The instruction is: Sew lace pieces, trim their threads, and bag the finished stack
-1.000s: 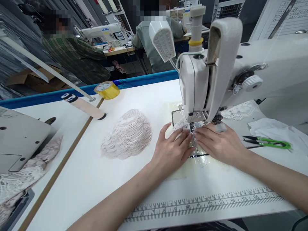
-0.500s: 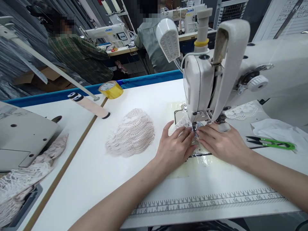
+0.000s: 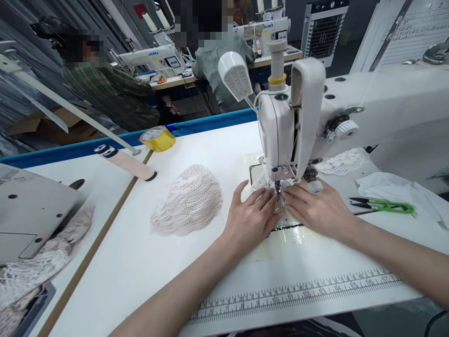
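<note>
Under the presser foot of the white sewing machine (image 3: 279,135) lies a small piece of white lace (image 3: 261,182), mostly covered by fingers. My left hand (image 3: 250,214) rests flat left of the needle, its fingers spread and the fingertips on the lace. On the other side, my right hand (image 3: 317,206) lies with fingers stretched toward the needle, partly behind the machine head. Whether its fingertips touch the lace cannot be made out. A fanned stack of pale lace pieces (image 3: 189,201) sits on the table to the left of my hands.
Green thread snips (image 3: 389,205) and white cloth (image 3: 403,187) lie at right, near more lace (image 3: 342,163). Yellow tape (image 3: 157,139) and a pinkish roll (image 3: 126,163) stand at the back left. A ruler strip (image 3: 291,297) runs along the front. Two people work beyond.
The camera view has shifted, so the machine and table items appear slightly lower and further left. Both hands stay beside the needle, with little visible movement against the machine.
</note>
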The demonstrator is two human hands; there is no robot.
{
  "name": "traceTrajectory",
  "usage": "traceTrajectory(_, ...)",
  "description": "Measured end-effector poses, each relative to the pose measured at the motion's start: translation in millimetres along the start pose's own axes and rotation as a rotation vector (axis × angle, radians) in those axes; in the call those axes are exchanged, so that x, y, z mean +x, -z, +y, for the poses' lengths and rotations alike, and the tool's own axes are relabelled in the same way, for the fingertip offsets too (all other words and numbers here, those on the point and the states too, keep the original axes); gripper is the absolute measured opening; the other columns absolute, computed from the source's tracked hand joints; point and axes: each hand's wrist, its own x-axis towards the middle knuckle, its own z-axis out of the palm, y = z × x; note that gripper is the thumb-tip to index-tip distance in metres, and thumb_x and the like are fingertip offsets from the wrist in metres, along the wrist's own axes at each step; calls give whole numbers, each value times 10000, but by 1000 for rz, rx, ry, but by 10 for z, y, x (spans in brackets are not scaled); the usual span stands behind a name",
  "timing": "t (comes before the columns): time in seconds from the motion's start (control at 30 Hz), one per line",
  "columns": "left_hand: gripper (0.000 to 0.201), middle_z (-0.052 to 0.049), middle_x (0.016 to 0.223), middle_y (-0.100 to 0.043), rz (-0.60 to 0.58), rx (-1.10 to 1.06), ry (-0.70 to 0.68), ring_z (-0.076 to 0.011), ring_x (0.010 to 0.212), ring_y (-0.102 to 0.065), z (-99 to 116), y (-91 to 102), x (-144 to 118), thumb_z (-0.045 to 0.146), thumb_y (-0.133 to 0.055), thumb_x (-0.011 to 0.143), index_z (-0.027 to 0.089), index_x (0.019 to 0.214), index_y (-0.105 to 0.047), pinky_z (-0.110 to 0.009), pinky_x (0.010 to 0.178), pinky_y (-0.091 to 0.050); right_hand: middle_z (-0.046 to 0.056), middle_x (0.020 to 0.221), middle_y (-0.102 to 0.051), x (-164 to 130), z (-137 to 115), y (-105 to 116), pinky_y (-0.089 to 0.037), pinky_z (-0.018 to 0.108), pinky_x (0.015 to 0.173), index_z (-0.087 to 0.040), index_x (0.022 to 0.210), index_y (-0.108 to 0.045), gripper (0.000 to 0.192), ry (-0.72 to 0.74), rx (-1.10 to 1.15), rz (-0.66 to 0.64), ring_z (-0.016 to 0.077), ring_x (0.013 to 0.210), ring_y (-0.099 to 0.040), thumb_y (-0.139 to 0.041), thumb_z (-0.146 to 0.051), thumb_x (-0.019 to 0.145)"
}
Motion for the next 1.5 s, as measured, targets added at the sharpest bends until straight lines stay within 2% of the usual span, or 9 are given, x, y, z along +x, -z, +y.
traceTrajectory(0.3, 249, -42, 1151, -718, -27, -12, 35, -204, 1136, -628, -53, 97, 42, 310, -517, 951, 162, 1102, -648, -464, 1100, -284, 35, 946, -739, 4, 10, 37, -382, 339, 748, -151, 855, -678, 162, 57, 67, 52, 167, 806, -615, -532, -118, 916)
traceTrajectory(0.5, 322, -34, 1317, -627, -195, -10, 30, -207, 1277, -526, -201, 153, 58, 274, -382, 1006, 167, 1248, -565, -454, 1102, -279, 40, 1040, -702, 32, -66, 66, -383, 307, 728, -156, 1080, -601, 184, 84, 347, -156, 173, 970, -586, -522, -151, 914)
traceTrajectory(0.57, 331, -53, 1252, -665, -169, 59, -10, -228, 1151, -609, -189, 193, 46, 332, -421, 992, 154, 1213, -592, -474, 1065, -301, 42, 962, -706, 42, -55, 101, -387, 317, 735, -152, 1016, -618, 148, 96, 314, -115, 183, 952, -594, -544, -250, 933)
traceTrajectory(0.7, 248, 3, 713, -693, 22, 148, -75, -161, 645, -620, -133, 267, 56, 328, -555, 923, 161, 768, -653, -404, 778, -399, 8, 697, -675, 43, -34, 191, -393, 333, 717, -161, 790, -641, 160, 82, 91, 106, 165, 756, -603, -561, -173, 927)
traceTrajectory(0.8, 123, -10, 940, -738, 51, 88, -121, -173, 857, -665, -163, 240, 85, 180, -552, 908, 170, 961, -663, -393, 846, -404, 33, 928, -726, 23, -71, 214, -447, 313, 748, -143, 997, -669, 173, 90, 216, 59, 177, 928, -624, -526, -86, 917)
traceTrajectory(0.9, 303, -29, 1157, -706, -66, -1, -151, -166, 1086, -629, -231, 169, 82, 58, -440, 927, 171, 1150, -610, -401, 990, -364, 69, 974, -717, -2, -129, 209, -499, 318, 740, -111, 1058, -666, 203, 68, 291, -46, 203, 940, -634, -502, -119, 938)
traceTrajectory(1.2, 362, -15, 1126, -703, -134, -169, -52, -157, 1137, -592, -216, 145, 6, 13, -415, 912, 177, 1174, -603, -406, 1081, -314, 129, 1125, -680, -17, -251, 237, -548, 374, 780, -84, 1030, -678, 262, -45, 227, -161, 247, 950, -635, -449, -197, 970)
traceTrajectory(1.33, 348, -32, 1122, -695, -136, -183, -63, -175, 1132, -571, -207, 120, 6, 41, -432, 923, 179, 1186, -613, -388, 1032, -377, 115, 1034, -721, 3, -122, 196, -510, 338, 603, -116, 879, -697, 280, -99, 123, -158, 222, 778, -650, -455, -223, 971)
traceTrajectory(1.5, 404, -24, 1120, -695, -137, -273, -70, -183, 1128, -551, -181, 81, -6, 12, -465, 898, 192, 1232, -601, -357, 948, -438, 124, 1016, -731, 14, -3, 154, -448, 304, 528, -100, 1028, -698, 274, -99, 48, -143, 236, 843, -659, -472, -244, 969)
